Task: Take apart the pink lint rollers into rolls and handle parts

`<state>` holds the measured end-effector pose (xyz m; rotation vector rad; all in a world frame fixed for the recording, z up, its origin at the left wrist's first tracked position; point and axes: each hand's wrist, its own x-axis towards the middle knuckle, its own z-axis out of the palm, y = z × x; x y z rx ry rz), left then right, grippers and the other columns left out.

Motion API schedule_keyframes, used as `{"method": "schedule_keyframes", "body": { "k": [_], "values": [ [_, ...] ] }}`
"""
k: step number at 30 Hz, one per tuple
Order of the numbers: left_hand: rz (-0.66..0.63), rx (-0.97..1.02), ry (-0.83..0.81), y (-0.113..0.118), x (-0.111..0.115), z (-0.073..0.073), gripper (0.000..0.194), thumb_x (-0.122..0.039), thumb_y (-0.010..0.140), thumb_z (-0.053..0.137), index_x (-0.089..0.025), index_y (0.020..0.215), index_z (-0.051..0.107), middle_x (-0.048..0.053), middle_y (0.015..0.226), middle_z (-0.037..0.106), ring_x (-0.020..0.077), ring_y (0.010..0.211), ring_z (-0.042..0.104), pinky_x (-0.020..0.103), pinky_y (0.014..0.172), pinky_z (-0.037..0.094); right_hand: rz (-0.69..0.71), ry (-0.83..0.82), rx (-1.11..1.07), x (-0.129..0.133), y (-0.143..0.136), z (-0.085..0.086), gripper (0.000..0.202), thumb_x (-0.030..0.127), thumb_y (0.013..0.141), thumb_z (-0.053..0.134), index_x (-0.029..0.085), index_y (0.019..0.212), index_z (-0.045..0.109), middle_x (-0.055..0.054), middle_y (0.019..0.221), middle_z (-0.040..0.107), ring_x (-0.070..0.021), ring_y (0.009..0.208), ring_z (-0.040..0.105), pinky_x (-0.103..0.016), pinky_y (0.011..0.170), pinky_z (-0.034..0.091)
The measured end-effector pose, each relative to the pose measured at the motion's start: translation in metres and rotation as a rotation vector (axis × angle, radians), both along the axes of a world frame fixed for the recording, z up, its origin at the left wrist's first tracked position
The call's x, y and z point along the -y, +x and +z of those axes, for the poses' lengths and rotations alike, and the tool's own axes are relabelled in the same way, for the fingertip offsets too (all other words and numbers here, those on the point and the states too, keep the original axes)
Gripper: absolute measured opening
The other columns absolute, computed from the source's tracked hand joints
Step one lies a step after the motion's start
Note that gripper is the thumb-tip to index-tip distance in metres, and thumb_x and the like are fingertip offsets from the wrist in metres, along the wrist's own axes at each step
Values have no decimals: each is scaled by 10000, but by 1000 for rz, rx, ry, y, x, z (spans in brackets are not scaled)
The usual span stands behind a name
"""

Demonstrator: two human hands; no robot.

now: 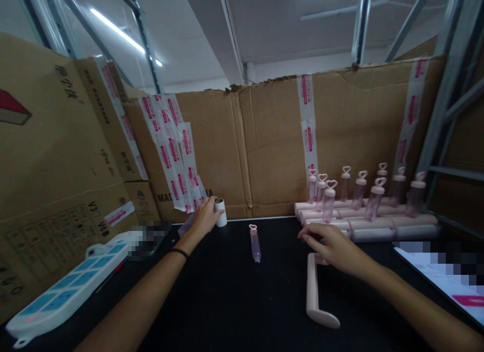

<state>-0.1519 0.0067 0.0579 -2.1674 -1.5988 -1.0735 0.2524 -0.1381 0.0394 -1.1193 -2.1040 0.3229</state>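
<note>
At the back left, my left hand has its fingers and thumb around a small upright white roll with a brown core. My right hand is over the upper end of a pale pink C-shaped piece, fingers loosely bent and thumb apart. It seems to hold nothing; whether it touches the piece is unclear. Between the hands, a slim translucent purple tube with a pink heart-shaped top lies on the black table. Another purplish see-through item is partly hidden behind my left wrist.
Several heart-topped tubes stand among stacked pink cylinders at the back right. A white power strip lies left, a lit screen right. Cardboard walls close off the back and left; metal shelf posts rise behind.
</note>
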Motion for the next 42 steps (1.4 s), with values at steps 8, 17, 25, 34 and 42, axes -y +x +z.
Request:
{"method": "schedule_keyframes", "body": {
  "k": [8, 17, 25, 34, 42],
  "values": [
    [191, 43, -66, 66, 62, 11, 352, -380, 986, 508, -129, 1226, 569, 196, 1243, 618, 329, 1241, 566, 477, 1020, 450, 20, -8, -19, -1, 0, 0, 223, 234, 934, 508, 195, 957, 727, -68, 897, 744, -234, 838, 685, -318, 748, 476],
    [106, 35, -584, 132, 95, -21, 450, -604, 839, 663, -166, 741, 643, 30, 710, 677, 202, 712, 666, 372, 746, 513, -6, 11, -85, -1, 2, 4, 221, 214, 929, 519, 175, 950, 735, -71, 892, 744, -240, 838, 680, -324, 737, 459],
    [-261, 313, -580, 123, 106, -5, 340, -518, 920, 506, -195, 812, 504, 30, 711, 674, 180, 641, 672, 280, 601, 503, -3, -15, -217, -1, 1, 5, 182, 226, 930, 543, 167, 937, 715, -59, 858, 721, -227, 820, 658, -331, 735, 449],
    [-595, 263, -440, 153, 152, 11, 153, -238, 921, 595, -224, 1069, 560, 31, 1015, 660, 196, 945, 648, 374, 897, 505, 142, -186, -509, 10, -18, 8, 284, 483, 1004, 508, 201, 1043, 517, -40, 903, 687, -161, 726, 651, -275, 639, 518],
    [-601, -177, -245, 167, 184, 20, 264, -140, 1023, 392, -212, 1249, 509, 73, 1151, 621, 216, 1071, 602, 398, 974, 490, 171, -248, -606, 25, -39, 12, 376, 549, 971, 554, 203, 835, 494, 5, 723, 655, -109, 534, 573, -210, 484, 429]
  ]
}}
